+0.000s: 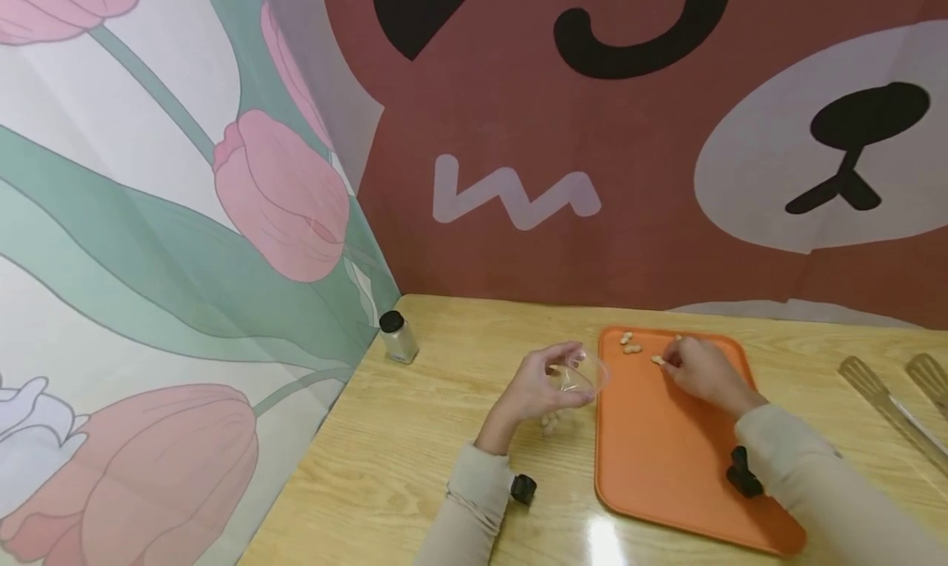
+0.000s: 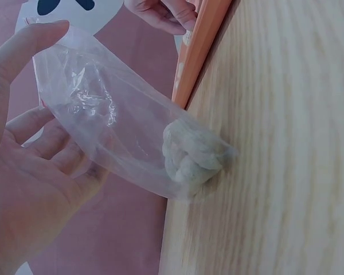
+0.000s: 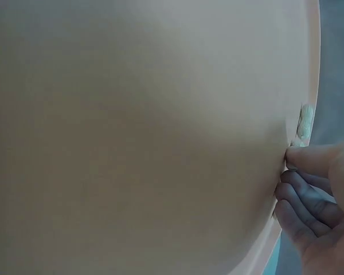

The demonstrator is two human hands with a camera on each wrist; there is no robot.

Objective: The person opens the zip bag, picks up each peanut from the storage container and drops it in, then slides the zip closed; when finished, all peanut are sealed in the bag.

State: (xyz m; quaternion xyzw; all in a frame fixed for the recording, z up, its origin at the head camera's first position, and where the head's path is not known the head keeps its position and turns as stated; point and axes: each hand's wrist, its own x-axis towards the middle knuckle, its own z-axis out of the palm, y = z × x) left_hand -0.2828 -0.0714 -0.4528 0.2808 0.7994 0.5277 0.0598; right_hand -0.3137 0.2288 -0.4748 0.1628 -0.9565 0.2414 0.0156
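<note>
Around the mouth of a clear plastic bag (image 2: 103, 114), my left hand (image 1: 536, 387) curls its thumb and fingers. The bag hangs with its mouth spread, and peanuts (image 2: 189, 152) are bunched at its bottom, close to the wooden tabletop. Over the far part of an orange tray (image 1: 659, 459), my right hand (image 1: 702, 375) pinches a peanut (image 1: 657, 360) between thumb and fingertips. Left of that hand, two more peanuts (image 1: 631, 349) lie near the tray's far left corner. A bit of another shows behind the fingers, mostly hidden.
A small jar (image 1: 401, 341) with a black lid stands at the table's far left corner. Slotted metal utensils (image 1: 885, 397) lie right of the tray. Patterned hangings (image 1: 518, 262) border the table at the back and left.
</note>
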